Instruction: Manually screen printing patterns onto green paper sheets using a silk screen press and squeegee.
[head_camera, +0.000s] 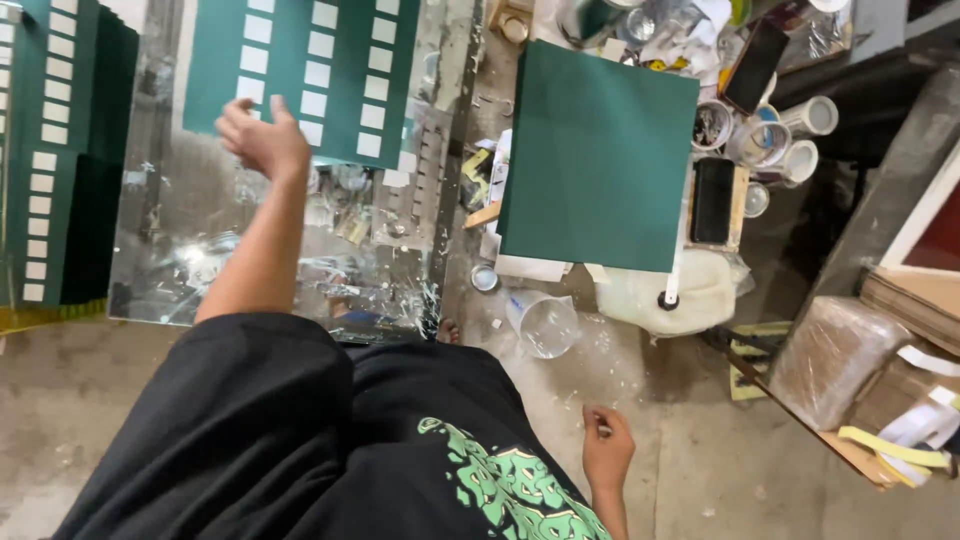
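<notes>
Standing at the edge of a glass table, the person wears a black shirt with a green print and looks straight down. The left hand is raised over the glass with the fingers loosely curled and nothing in its grip; it hangs just at the lower edge of a green sheet marked with rows of pale rectangles, and whether it touches that sheet cannot be told. The right hand hangs low at the person's side above the concrete floor, fingers curled inward around what may be a small pale object; too small to confirm.

The green sheet lies flat on the glass, toward the far side of the table. A stack of similar green sheets sits at the left end of the table, well apart from the raised hand. The glass surface is smeared and reflective, with scraps showing through it.

To the right of the table, a plain green board rests over a cluttered heap. Beside it stand several white cups and a dark phone-like slab. A clear plastic cup lies tipped on the floor near the table corner, next to a white jug. Wrapped bundles and cardboard occupy the far right.
</notes>
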